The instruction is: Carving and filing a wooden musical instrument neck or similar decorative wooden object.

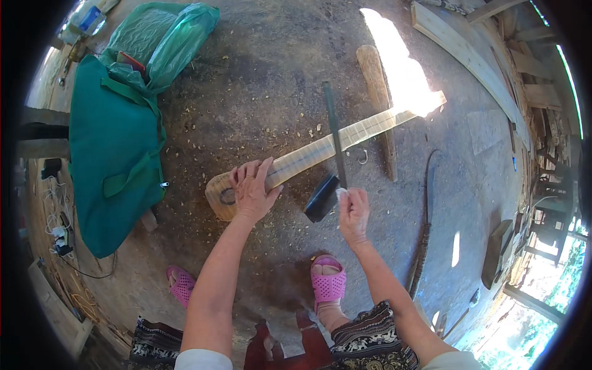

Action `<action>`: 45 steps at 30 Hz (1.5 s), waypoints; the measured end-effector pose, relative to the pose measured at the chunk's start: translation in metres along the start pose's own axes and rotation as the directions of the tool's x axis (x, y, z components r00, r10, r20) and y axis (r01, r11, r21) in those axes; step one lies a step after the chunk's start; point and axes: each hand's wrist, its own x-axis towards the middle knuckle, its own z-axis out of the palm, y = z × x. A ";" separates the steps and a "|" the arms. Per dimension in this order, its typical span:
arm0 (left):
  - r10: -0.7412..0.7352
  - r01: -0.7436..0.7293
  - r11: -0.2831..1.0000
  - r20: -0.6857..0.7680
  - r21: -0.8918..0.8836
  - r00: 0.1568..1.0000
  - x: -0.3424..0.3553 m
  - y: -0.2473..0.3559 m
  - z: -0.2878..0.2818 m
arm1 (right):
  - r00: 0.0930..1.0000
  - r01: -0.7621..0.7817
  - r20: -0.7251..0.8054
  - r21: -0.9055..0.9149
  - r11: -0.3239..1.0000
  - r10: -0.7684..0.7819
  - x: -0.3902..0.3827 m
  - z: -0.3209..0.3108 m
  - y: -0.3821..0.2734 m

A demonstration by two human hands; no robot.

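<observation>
A long wooden piece (pixel 308 154), shaped like a stringed instrument with a rounded body and a narrow neck crossed by fine lines, lies slanting on the floor. My left hand (pixel 251 192) holds it down where body and neck meet, thumb on the near side and fingers over the far edge. In a closed grip, my right hand (pixel 354 216) has the near end of a long, narrow, dark file-like bar (pixel 333 126), with something whitish at the grip. The bar crosses over the neck; contact between them cannot be made out. Beside the right hand lies a black block-like object (pixel 322 198).
Under the neck lies a thick wooden stick (pixel 376 92). A long curved blade (pixel 428 203) rests to the right. Left are a green cloth bag (pixel 114 166) and a green plastic bag (pixel 160 43). Wood chips dot the floor around my pink sandals (pixel 328 285). Planks (pixel 468 58) lie far right.
</observation>
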 end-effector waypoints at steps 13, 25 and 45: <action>-0.048 0.054 0.993 -0.058 0.106 0.997 0.001 0.005 0.013 | 0.994 0.098 -0.032 -0.240 0.966 -0.109 -0.018 0.005 0.049; -0.072 0.075 0.994 -0.048 0.073 0.996 -0.001 0.003 0.010 | 0.977 -0.210 0.030 0.034 0.977 0.209 -0.009 0.025 0.039; -0.066 0.067 0.998 -0.052 0.017 0.996 -0.001 0.006 0.007 | 0.920 -0.282 -0.338 -0.214 0.935 0.200 -0.068 -0.074 0.079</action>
